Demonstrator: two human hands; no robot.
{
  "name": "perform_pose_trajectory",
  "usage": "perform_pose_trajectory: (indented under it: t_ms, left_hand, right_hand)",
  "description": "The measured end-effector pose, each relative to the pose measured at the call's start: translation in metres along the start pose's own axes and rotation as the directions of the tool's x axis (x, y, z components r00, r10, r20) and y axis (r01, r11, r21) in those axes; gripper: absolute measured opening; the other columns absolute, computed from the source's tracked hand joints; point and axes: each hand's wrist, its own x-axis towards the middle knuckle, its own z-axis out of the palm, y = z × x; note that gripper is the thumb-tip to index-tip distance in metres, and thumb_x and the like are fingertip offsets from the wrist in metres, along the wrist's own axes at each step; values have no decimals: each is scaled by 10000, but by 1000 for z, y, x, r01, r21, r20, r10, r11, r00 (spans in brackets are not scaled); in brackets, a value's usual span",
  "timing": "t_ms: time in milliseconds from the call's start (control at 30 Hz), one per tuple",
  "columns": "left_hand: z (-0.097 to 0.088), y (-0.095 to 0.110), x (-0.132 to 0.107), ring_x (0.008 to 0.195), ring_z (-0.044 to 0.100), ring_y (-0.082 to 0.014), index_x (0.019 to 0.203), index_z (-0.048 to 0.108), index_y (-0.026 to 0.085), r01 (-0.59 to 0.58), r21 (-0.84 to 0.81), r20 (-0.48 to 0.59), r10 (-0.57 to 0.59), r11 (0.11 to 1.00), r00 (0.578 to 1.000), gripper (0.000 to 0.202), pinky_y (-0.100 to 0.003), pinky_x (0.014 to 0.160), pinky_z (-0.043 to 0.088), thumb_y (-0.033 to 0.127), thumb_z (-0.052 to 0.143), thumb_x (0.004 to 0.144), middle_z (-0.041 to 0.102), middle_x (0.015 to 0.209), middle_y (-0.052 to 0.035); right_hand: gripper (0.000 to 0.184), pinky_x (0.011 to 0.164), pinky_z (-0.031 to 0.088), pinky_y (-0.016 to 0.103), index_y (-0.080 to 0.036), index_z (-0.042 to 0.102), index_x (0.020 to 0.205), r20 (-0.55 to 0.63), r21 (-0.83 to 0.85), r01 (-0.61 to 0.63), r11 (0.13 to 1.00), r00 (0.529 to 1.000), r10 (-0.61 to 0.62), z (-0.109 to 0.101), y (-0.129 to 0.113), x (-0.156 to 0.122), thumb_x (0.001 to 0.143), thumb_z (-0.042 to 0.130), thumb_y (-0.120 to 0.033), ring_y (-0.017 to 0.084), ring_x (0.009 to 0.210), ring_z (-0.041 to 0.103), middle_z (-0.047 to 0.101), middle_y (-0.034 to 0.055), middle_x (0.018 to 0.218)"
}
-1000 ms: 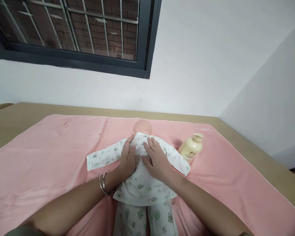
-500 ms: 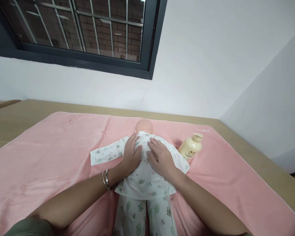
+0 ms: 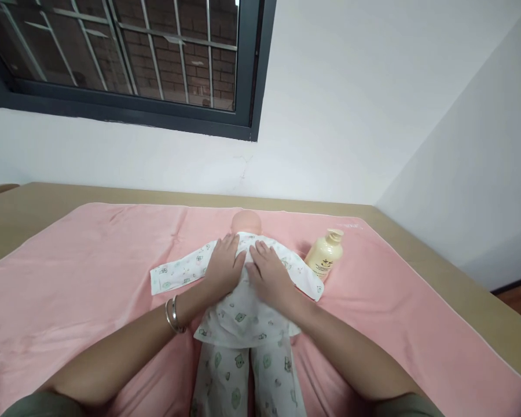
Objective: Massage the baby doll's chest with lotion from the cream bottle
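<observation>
Here's the left hand (image 3: 223, 263) and the right hand (image 3: 269, 275), both flat with fingers extended, gripping nothing, side by side atop the clothed doll (image 3: 242, 315), perhaps to spread contact evenly! The doll's head (image 3: 246, 222) points to twelve o'clock on a likely cushioning pink blanket (image 3: 113, 260); the pump bottle (image 3: 325, 253) sits at two, presumably for easy reach.

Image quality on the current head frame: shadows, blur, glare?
Head view: soft light, a faint shadow on the pink cloth just left of the bottle; head view: the right hand looks slightly soft along its lower edge; head view: the bottle's small print is too fine to read; head view: the window is dark, a small bright spot at its top.
</observation>
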Motion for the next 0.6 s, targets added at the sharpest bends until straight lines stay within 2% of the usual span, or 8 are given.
perform_pose_trajectory:
  t_ms: [100,167,300,367,433,533,600]
  left_hand:
    - [0,14,-18,1436,333,-317,1377,482,92,-93,73,31,91,993,995,482,-563,1175,268,283,355,953,460,1481,-185]
    - [-3,17,-21,1427,358,-286,1370,493,122,-88,77,46,85,993,995,465,-542,1183,272,269,330,961,470,1479,-160]
    - [-11,4,0,1422,369,-293,1377,485,90,125,62,51,-128,990,990,501,-536,1182,281,338,315,976,457,1482,-190]
    - [-12,-2,5,1424,364,-297,1377,482,81,161,72,57,-165,984,985,504,-546,1185,270,322,298,975,472,1469,-194]
    - [-10,0,-2,1422,369,-284,1382,472,83,99,84,36,-102,992,994,493,-546,1189,263,258,276,965,488,1458,-185]
    - [-5,13,-24,1444,329,-273,1388,459,84,-39,95,11,38,995,999,492,-531,1187,282,190,278,943,458,1484,-175]
    - [-5,20,-32,1446,326,-267,1373,477,86,-79,89,35,76,993,996,487,-511,1188,295,178,290,932,458,1486,-165]
  right_hand:
    - [578,1178,183,535,-32,335,1482,49,5,-83,996,995,83,-3,16,21,1036,267,-394,306,1476,206,324,232,1545]
    - [598,1175,181,539,-5,318,1483,46,-14,-114,993,992,114,-3,15,23,1034,268,-397,319,1472,215,324,257,1536]
    - [566,1181,206,502,15,374,1453,-10,-71,-25,997,1000,25,-1,-13,-9,1004,329,-328,334,1455,255,353,264,1519]
    - [541,1184,221,476,1,407,1441,-30,-83,12,996,999,-15,-2,-23,-23,997,327,-298,324,1448,278,374,244,1514]
    - [529,1184,231,459,-17,424,1436,-36,-66,3,998,999,-6,-3,-21,-22,1007,292,-299,299,1443,298,403,223,1505]
    - [557,1183,226,475,-29,395,1454,-12,-3,-52,999,999,52,-4,0,3,1026,255,-356,280,1455,276,384,205,1521]
    - [594,1179,222,500,-15,350,1475,13,22,-107,994,994,106,-3,12,19,1026,266,-395,294,1466,244,344,216,1540]
